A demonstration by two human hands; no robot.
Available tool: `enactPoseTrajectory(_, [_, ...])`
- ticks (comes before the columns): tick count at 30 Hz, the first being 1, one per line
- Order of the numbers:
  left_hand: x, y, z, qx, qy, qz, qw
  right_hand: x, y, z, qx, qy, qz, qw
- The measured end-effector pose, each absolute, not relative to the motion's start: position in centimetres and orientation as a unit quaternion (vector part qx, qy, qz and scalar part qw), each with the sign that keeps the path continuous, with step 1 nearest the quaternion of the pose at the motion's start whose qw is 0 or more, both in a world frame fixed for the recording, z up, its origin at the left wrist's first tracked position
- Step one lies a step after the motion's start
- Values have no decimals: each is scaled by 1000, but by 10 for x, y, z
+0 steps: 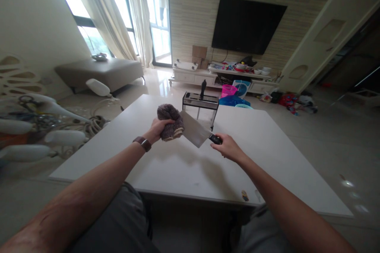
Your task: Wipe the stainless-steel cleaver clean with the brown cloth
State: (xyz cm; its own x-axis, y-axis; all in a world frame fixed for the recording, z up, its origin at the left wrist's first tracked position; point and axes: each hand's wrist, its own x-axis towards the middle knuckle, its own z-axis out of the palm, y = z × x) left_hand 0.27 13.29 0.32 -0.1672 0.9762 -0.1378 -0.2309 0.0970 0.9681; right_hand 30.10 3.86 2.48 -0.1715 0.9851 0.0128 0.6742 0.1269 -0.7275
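Over the white table (243,154) my right hand (230,147) is closed round the black handle of a cleaver (196,131). Its broad blade points left and lies against or just beside a bunched grey-brown towel (170,120); I cannot tell whether they touch. My left hand (158,128) grips that towel, thumb across its front. Behind the blade stands a clear-sided knife block (200,102) with a dark slotted top, and a black-handled tool (203,89) sticks up from it. The blade hides the block's lower left part.
A small sticker (245,195) lies near the table's front edge. On the floor to the left are white lamp-like parts and coiled cables (99,124). Beyond the table are a pink basket (228,90), a TV cabinet (194,76) and a grey bench (101,72).
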Motion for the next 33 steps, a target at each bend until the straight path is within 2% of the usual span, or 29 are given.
enactPoseTrajectory(5, [1,132,2,405,493,525,563,313,45,28,-581,-744,193,270])
enactPoseTrajectory(17, [0,112,1,544,425,350,633,324,44,32,-561,-788,152,203])
enactPoseTrajectory(28, [5,118,-5,614,456,376,523,326,45,29,-568,-789,138,188])
enactPoseTrajectory(33, [8,117,0,621,461,380,507,324,43,29,-612,-772,98,140])
